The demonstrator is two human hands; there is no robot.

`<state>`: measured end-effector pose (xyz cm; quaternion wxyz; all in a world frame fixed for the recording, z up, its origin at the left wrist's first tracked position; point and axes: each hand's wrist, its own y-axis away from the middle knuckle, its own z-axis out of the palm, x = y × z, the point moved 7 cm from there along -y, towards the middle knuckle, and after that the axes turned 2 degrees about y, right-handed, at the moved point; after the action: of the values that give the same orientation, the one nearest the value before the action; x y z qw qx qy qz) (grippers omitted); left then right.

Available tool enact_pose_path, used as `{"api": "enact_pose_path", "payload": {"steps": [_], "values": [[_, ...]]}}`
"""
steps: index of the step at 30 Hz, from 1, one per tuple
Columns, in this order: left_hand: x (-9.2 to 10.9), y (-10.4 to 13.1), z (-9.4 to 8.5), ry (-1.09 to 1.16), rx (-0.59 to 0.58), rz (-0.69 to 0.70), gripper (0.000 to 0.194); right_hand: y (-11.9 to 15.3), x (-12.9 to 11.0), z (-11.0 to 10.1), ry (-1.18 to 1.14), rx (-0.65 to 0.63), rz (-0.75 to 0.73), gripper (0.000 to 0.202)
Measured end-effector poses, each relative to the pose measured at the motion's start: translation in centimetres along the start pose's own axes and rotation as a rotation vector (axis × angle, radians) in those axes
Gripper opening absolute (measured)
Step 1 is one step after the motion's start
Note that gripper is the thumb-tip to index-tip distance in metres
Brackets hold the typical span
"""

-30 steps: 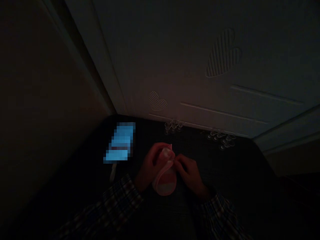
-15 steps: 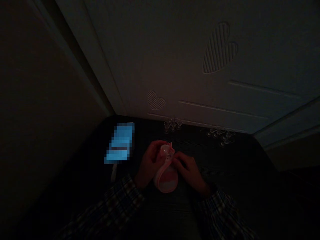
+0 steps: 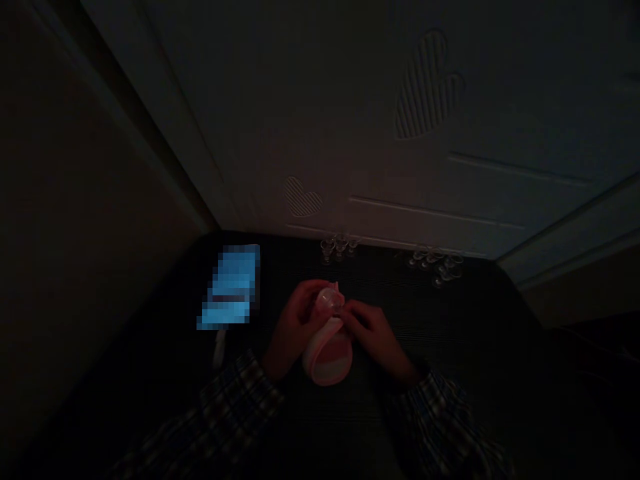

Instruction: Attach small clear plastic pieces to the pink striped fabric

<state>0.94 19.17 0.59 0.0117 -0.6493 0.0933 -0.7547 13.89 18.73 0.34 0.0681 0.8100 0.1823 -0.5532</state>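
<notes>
In very dim light, both hands meet on a pink object with a wide looped band and a clear, rounded piece on top. I cannot make out its exact kind. My left hand is curled around the upper left side, fingers behind the clear piece. My right hand has its thumb and fingers pinched together at the right side, just under the clear piece. The loop hangs below both hands, its opening facing me. A small pointed pink part shows above the clear piece.
On the dark tabletop, a bright blue pixelated screen lies left, with a pale strip below it. Several small stemmed clear glasses stand at the back, several more further right. A pale panel with raised hearts rises behind.
The whole view has shifted slightly, so surroundings appear further left. Both hands keep their hold on the pink object; the clear piece has tilted a little and faces me more.
</notes>
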Motion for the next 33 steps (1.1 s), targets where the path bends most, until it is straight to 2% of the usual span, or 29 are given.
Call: {"api": "enact_pose_path", "payload": {"steps": [4, 11, 17, 24, 26, 30, 33], "values": [[0.2, 0.0, 0.0, -0.007, 0.015, 0.017, 0.037, 0.1, -0.3, -0.4, 0.096, 0.044, -0.015, 0.026], [0.3, 0.1, -0.2, 0.026, 0.059, -0.016, 0.038, -0.1, 0.2, -1.3, 0.0, 0.146, 0.033, 0.023], [0.1, 0.1, -1.2, -0.002, 0.165, -0.05, 0.03, -0.1, 0.8, -2.0, 0.072, 0.244, 0.048, 0.02], [-0.4, 0.0, -2.6, -0.058, 0.251, -0.025, 0.024, 0.0, -0.3, -2.0, 0.224, 0.276, -0.028, 0.016], [-0.3, 0.0, -2.3, -0.094, 0.219, -0.017, 0.021, 0.0, -0.5, -2.0, 0.253, 0.289, -0.043, 0.016], [0.0, 0.2, -1.0, -0.177, 0.058, -0.008, 0.017, 0.1, -0.5, -2.1, 0.272, 0.3, -0.046, 0.017], [0.6, 0.2, -1.0, -0.246, 0.065, 0.028, 0.017, 0.2, -0.4, -2.1, 0.263, 0.29, -0.052, 0.015]]}}
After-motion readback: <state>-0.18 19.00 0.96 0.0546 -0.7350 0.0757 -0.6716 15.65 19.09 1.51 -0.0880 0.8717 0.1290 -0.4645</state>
